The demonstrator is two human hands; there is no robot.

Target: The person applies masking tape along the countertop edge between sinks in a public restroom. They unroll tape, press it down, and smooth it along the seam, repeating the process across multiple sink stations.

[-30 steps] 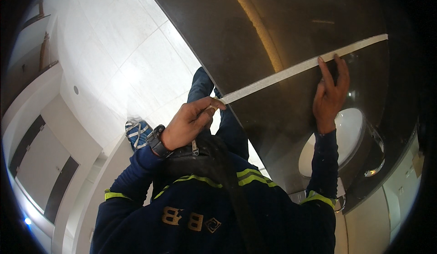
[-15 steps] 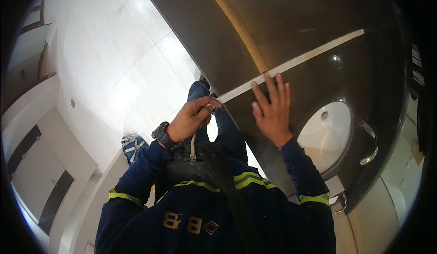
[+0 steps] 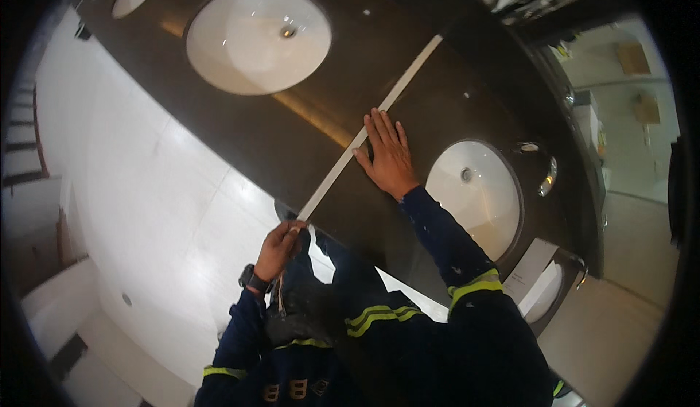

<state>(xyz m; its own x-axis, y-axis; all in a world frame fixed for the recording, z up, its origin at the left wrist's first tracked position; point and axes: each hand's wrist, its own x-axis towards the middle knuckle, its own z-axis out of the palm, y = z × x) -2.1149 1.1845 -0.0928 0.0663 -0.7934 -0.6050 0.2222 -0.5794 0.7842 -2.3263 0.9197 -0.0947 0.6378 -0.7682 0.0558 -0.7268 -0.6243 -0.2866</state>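
Tape strip (image 3: 368,128) runs across the dark table (image 3: 240,126) between two white sinks (image 3: 257,36). Right hand (image 3: 389,157) is open, flat, pressing beside it; left hand (image 3: 279,249) pinches the loose end at the table's edge. If that pinch pulls sideways, I'd guess the strip wrinkles or lifts off crooked.

Two white oval sinks (image 3: 259,39) (image 3: 477,192) are sitting sunk in a dark counter (image 3: 240,133), well apart. A chrome tap (image 3: 548,176) is standing just beside the nearer sink. Pale floor tiles (image 3: 138,210) are running below the counter's edge.
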